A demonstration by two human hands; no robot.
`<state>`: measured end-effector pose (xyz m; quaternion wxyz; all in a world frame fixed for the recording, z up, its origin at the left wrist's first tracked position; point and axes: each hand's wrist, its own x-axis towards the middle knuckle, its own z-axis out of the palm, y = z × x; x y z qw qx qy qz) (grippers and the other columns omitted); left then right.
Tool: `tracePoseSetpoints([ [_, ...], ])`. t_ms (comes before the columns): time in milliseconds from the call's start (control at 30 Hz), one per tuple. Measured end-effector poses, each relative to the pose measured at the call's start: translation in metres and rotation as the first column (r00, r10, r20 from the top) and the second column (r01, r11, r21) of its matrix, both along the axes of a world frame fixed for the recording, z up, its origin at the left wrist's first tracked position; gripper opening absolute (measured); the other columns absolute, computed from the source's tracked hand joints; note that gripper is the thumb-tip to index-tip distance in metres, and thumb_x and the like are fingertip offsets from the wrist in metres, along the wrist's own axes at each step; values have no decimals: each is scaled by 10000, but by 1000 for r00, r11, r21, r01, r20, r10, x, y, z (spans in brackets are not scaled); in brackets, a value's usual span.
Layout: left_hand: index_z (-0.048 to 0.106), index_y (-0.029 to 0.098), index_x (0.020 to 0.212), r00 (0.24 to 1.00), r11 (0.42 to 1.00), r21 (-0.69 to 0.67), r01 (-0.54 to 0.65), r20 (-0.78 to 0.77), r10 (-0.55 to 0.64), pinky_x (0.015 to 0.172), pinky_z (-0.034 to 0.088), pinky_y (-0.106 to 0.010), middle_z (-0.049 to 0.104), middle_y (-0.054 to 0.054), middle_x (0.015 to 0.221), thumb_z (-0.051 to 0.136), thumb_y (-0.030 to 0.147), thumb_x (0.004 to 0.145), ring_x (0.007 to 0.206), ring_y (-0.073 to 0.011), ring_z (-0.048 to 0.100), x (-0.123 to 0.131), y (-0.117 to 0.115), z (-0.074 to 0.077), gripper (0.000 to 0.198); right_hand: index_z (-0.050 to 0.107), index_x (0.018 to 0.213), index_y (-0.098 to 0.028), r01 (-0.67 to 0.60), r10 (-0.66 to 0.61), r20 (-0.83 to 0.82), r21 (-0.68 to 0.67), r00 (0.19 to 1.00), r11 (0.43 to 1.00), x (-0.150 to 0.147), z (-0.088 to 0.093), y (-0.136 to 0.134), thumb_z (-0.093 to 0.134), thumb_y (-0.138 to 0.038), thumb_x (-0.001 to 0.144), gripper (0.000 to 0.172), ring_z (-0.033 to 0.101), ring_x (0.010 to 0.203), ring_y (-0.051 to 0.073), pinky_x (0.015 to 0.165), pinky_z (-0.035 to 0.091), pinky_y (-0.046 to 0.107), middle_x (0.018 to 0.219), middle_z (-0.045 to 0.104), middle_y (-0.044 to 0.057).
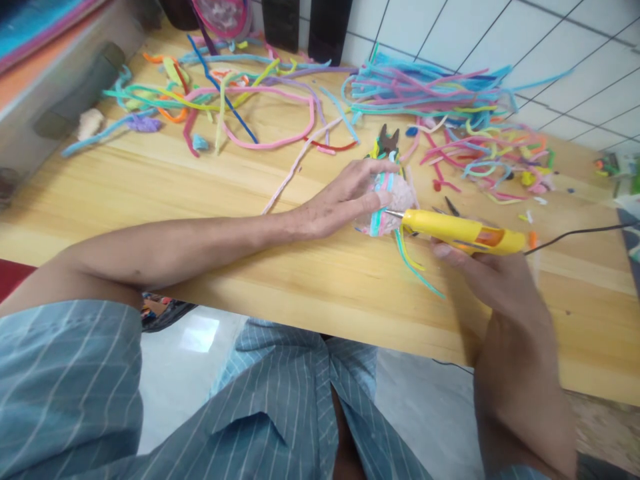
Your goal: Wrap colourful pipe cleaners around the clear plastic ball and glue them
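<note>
My left hand (353, 197) is closed round a pale pink ball (401, 195) on the table, its thumb and fingers against the surface. Turquoise and pink pipe cleaners (376, 222) are laid in stripes across the ball. In my right hand (480, 267) is a yellow hot glue gun (450, 230), and its metal nozzle meets the ball close to my left thumb. Loose turquoise and yellow pipe cleaner ends (413, 267) trail from the ball toward the table's front. Just beyond the ball are the dark jaws of pliers (389, 139); their handles are mostly hidden.
Behind the ball lies a thick bundle of blue and pink pipe cleaners (425, 87). Cut pieces (493, 157) are scattered at the right, and more loose pipe cleaners (270, 143) at the left. A black cord (580, 232) runs off right. A clear storage box (85, 87) stands far left.
</note>
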<state>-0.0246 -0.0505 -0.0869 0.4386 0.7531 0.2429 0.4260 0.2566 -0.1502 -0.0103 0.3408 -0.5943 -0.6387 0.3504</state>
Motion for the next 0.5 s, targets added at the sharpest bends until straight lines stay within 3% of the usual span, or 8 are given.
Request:
tracePoseSetpoints([
  [233,660,366,1475,1000,1000,-18,7,17,-6,1387,449,-673,674,-55,1576,572,882,1024,1610,-387,550,-1,-2,4,691,768,850,-316,15,-14,-47,28,999,999,0,1,1,958,-518,724,304,745,804,255,732,680,424,840,787,8],
  [500,674,360,1467,1000,999,-36,24,-18,-25,1417,415,-647,655,-43,1627,562,877,1032,1634,-380,529,-5,-7,13,685,764,871,-311,17,-16,-40,12,999,1000,-2,-1,1,984,-564,719,368,786,876,277,804,723,477,919,829,19],
])
